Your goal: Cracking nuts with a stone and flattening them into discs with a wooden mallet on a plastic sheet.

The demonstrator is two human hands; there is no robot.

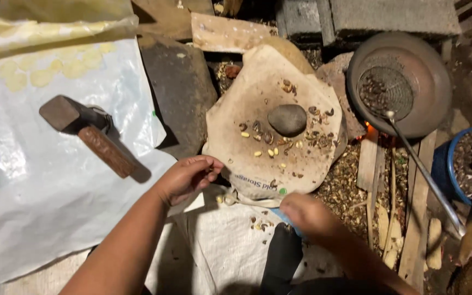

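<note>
My left hand [188, 176] curls loosely at the near edge of the tan sack [236, 104]; whether it pinches anything, I cannot tell. My right hand [307, 214] closes over something blue, mostly hidden. Kernels [271, 145] lie scattered around the round stone [287, 119]. The mallet [88, 133] lies well left, handle pointing toward me and rightward.

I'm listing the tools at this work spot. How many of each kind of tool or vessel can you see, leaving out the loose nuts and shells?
Hammers: 1, the wooden hammer on the white sheet.
Round stones: 1, the grey stone on the brown sack.
Pans: 1, the round pan.
Wire skimmers: 1, the long-handled skimmer lying in the pan.
Blue bowls: 1, the blue bowl at the right edge.
Total: 5
</note>
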